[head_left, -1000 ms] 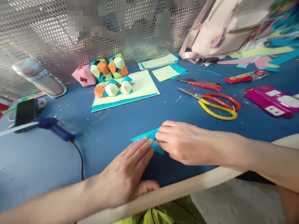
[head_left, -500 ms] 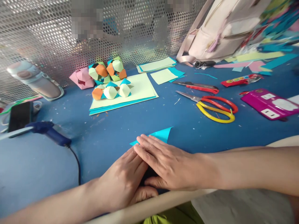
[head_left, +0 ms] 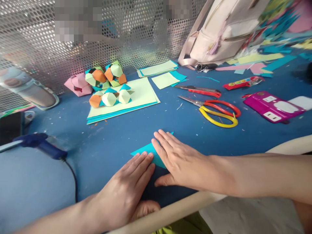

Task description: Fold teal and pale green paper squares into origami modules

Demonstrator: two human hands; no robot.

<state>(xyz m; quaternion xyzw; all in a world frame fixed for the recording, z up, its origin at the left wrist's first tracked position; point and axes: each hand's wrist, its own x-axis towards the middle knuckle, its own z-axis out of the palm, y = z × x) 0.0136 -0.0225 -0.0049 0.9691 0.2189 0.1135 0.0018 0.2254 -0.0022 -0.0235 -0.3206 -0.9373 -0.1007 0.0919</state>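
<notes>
A folded teal paper piece [head_left: 146, 151] lies on the blue table [head_left: 136, 123] near its front edge. My right hand [head_left: 180, 161] lies flat on it, fingers stretched out and pressing most of the paper down. My left hand [head_left: 126, 188] rests flat beside it, fingertips on the paper's near left edge. Only the paper's left corner and a tip past my right fingers show.
Red and yellow scissors [head_left: 214, 110], a red-handled cutter [head_left: 200, 91] and a magenta case [head_left: 270, 107] lie to the right. Folded paper balls [head_left: 107, 84] sit on a sheet stack [head_left: 126, 100] at the back. A blue glue gun [head_left: 41, 146] with its cord lies left. A bag [head_left: 224, 29] stands behind.
My right hand went from pinching the teal paper to lying flat on it, then slid right over it. My left hand stayed flat at the paper's near edge.
</notes>
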